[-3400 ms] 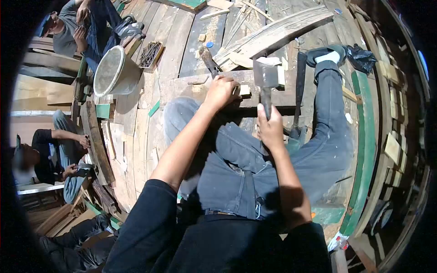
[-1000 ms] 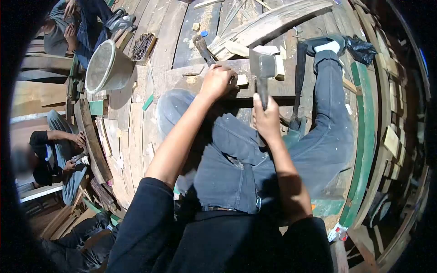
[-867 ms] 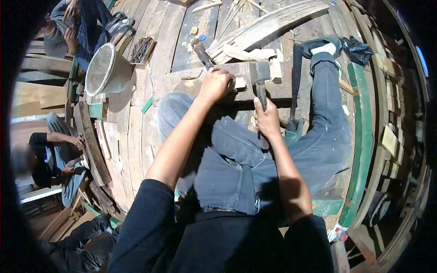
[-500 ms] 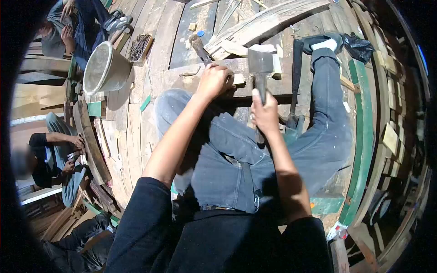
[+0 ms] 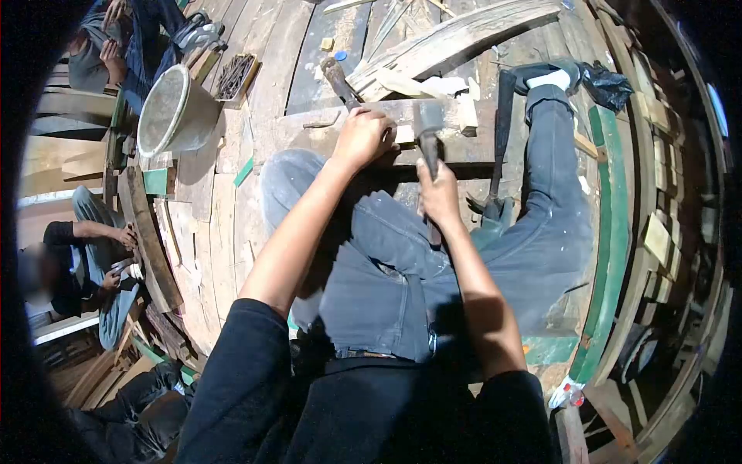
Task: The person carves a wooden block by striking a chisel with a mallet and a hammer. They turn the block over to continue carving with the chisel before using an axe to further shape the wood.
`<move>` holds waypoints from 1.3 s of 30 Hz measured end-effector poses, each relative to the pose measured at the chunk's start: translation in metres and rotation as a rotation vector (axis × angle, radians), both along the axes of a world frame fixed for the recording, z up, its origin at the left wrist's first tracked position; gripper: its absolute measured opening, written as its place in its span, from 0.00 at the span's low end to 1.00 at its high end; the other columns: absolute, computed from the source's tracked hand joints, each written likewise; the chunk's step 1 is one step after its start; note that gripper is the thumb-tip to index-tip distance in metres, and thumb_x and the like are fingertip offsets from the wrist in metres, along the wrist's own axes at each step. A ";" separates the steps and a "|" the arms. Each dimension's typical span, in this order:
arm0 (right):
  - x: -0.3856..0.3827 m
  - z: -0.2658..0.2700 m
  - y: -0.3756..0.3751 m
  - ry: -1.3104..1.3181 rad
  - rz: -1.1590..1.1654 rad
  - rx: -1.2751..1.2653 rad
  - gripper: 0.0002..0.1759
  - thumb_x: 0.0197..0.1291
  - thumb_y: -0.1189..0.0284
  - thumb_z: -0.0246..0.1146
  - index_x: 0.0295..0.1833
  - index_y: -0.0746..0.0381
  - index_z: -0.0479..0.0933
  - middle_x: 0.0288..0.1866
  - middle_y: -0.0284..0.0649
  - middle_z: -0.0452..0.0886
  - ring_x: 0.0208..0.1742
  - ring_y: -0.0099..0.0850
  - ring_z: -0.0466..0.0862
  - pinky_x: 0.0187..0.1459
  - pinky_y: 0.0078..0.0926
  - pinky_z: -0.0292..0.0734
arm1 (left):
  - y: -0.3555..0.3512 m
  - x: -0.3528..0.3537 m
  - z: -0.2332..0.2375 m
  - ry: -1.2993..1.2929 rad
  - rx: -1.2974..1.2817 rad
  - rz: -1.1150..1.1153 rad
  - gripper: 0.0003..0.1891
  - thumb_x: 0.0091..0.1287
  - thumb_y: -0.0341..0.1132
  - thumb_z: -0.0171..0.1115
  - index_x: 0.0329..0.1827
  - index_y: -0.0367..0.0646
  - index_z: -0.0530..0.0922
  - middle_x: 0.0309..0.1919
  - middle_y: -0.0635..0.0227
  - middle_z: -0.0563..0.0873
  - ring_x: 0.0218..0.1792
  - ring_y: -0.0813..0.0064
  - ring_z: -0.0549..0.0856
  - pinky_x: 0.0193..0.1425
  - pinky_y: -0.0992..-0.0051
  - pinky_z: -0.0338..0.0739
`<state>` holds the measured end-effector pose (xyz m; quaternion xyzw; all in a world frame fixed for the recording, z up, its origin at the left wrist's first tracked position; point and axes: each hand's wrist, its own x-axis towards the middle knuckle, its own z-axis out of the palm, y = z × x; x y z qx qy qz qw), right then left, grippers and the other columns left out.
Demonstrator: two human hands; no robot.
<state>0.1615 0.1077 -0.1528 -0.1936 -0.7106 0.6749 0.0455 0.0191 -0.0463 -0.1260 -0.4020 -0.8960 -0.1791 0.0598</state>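
Note:
My left hand (image 5: 363,139) is closed at the near end of a worn round wooden handle (image 5: 338,80), which points away from me; the fingers hide the rest of that piece. Beneath this hand lies a thick plank (image 5: 305,138) set crosswise before my lap. My right hand (image 5: 439,197) grips a hammer (image 5: 428,117) by its shaft, with the broad grey head up, blurred, and just right of the left hand. A pale wood block (image 5: 405,134) sits on the plank between both hands. Beside my right leg rests a long dark tool (image 5: 503,116) with a claw-like lower end.
A grey bucket (image 5: 176,116) and a box of nails (image 5: 236,77) stand at the left. A curved timber (image 5: 464,42) lies beyond the plank among offcuts. A green beam (image 5: 607,247) runs along the right. Another person (image 5: 85,263) works at the left.
The hammer and my right hand have shifted slightly left and toward me, bringing the head closer to my left hand. My left hand keeps its place.

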 end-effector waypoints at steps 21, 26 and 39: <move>-0.002 0.032 -0.006 0.150 -0.004 -0.029 0.17 0.73 0.62 0.57 0.32 0.58 0.65 0.17 0.25 0.65 0.13 0.13 0.63 0.14 0.16 0.58 | 0.000 0.002 0.001 -0.098 -0.045 0.043 0.16 0.48 0.38 0.72 0.41 0.46 0.85 0.38 0.60 0.86 0.47 0.59 0.84 0.62 0.63 0.71; -0.005 0.006 -0.011 0.135 -0.035 -0.065 0.18 0.72 0.60 0.58 0.33 0.59 0.64 0.15 0.27 0.64 0.12 0.17 0.64 0.13 0.19 0.59 | -0.001 0.001 0.003 -0.037 -0.008 0.024 0.14 0.50 0.39 0.71 0.40 0.46 0.86 0.37 0.61 0.87 0.46 0.59 0.85 0.61 0.63 0.72; -0.006 0.048 0.003 0.133 -0.102 -0.071 0.19 0.68 0.63 0.63 0.30 0.66 0.72 0.16 0.35 0.73 0.18 0.23 0.73 0.23 0.28 0.69 | 0.001 0.001 -0.001 -0.008 -0.016 0.029 0.10 0.52 0.38 0.71 0.36 0.47 0.85 0.31 0.65 0.85 0.40 0.62 0.85 0.59 0.64 0.73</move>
